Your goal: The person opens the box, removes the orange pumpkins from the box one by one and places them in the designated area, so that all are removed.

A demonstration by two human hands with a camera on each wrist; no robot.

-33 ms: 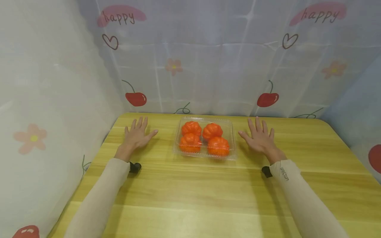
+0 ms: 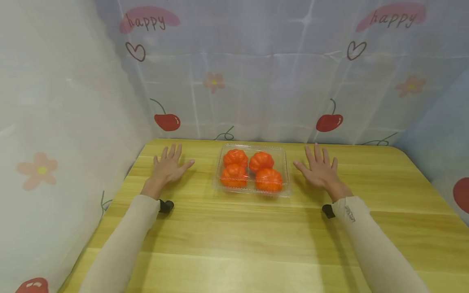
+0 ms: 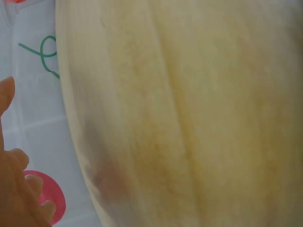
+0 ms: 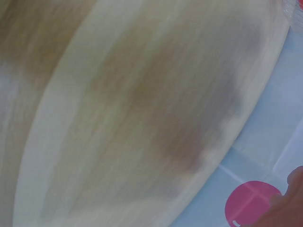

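Note:
A clear plastic clamshell box [image 2: 282,160] sits near the table's far edge, between the two hands. Inside it, several small orange pumpkins [image 2: 269,180] are packed in two rows. To the left of the box, my left hand [image 2: 168,169] is held over the table with fingers spread and thumb toward the box, holding nothing. On the other side, my right hand [image 2: 321,171] mirrors it, palm down, fingers apart, also bare of any object. Only part of the left hand [image 3: 16,189] shows at its wrist view's edge; the right hand [image 4: 286,205] fills a corner of the other.
The light wooden table [image 2: 234,244] has rounded far corners. Behind it hangs a white curtain [image 2: 256,93] printed with cherries, flowers and "happy". More curtain [image 2: 73,101] runs along the left side. A black device [image 2: 167,206] is strapped at the left wrist, another black device [image 2: 328,211] at the right.

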